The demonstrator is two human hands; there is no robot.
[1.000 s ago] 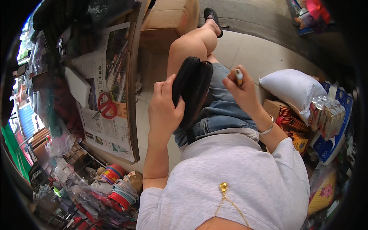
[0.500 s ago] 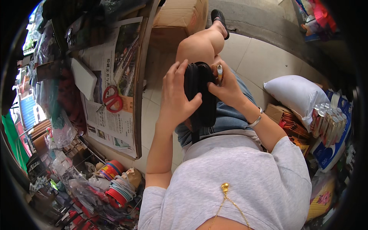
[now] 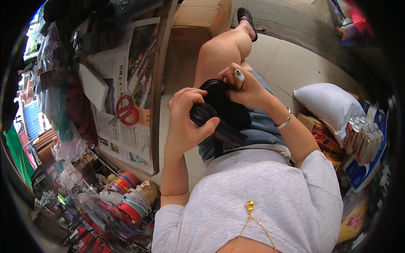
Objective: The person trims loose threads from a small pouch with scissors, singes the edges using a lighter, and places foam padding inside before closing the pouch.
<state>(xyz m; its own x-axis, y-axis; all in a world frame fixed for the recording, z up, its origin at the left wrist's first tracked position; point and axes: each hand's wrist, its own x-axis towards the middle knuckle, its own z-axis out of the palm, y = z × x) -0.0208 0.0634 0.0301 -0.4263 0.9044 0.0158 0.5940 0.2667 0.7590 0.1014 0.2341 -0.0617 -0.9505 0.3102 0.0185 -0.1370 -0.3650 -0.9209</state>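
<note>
On my lap lies a soft black bag (image 3: 230, 105), its two sides spread apart and a strap running down to my waist. My left hand (image 3: 184, 118) grips its left side, fingers curled over the edge and thumb on the outside. My right hand (image 3: 249, 90) is at its right edge, the thumb at the opening. Between that hand's fingers sticks up a slim whitish and yellow stick-like thing (image 3: 239, 78) whose kind I cannot make out. The inside of the bag is too dark to read.
To the left is a table with newspaper (image 3: 126, 143), red-handled scissors (image 3: 126, 110) and a white flat box (image 3: 93, 86). A cardboard box (image 3: 196, 19) stands ahead. At right are a white sack (image 3: 325, 99) and packed cans (image 3: 366, 139). Mixed goods crowd the lower left.
The bag has tilted, and its sides are spread wider apart. My left fingers have curled over its edge. My right hand still holds the slim thing, now slightly lower and turned.
</note>
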